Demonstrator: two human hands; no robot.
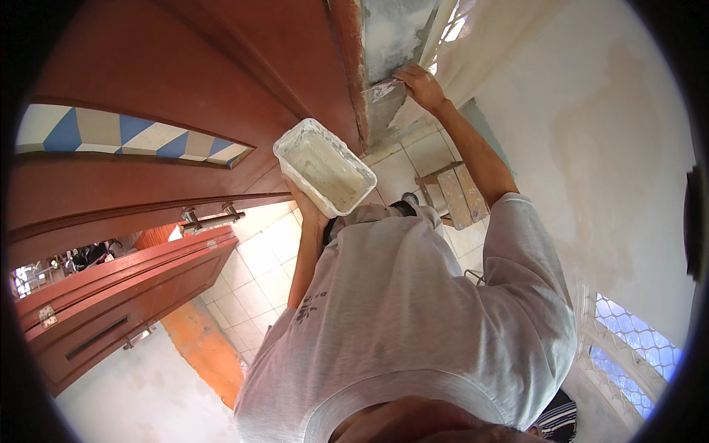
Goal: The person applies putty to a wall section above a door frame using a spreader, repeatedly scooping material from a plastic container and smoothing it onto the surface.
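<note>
My left hand is closed round the near side of a rectangular white plastic tub, which is tilted and smeared with pale filler. A thin layer of filler coats the inside of the tub. Ahead and to the right, my right hand grips a putty knife. Its blade meets the narrow grey wall strip beside the red door frame; the handle is mostly hidden in my fingers. Whitish filler covers part of that strip.
A red door with a patterned glass panel and a metal handle stands on the left. Beyond it hangs another red door leaf. A small wooden stool stands on the tiled floor. A patchy wall rises on the right.
</note>
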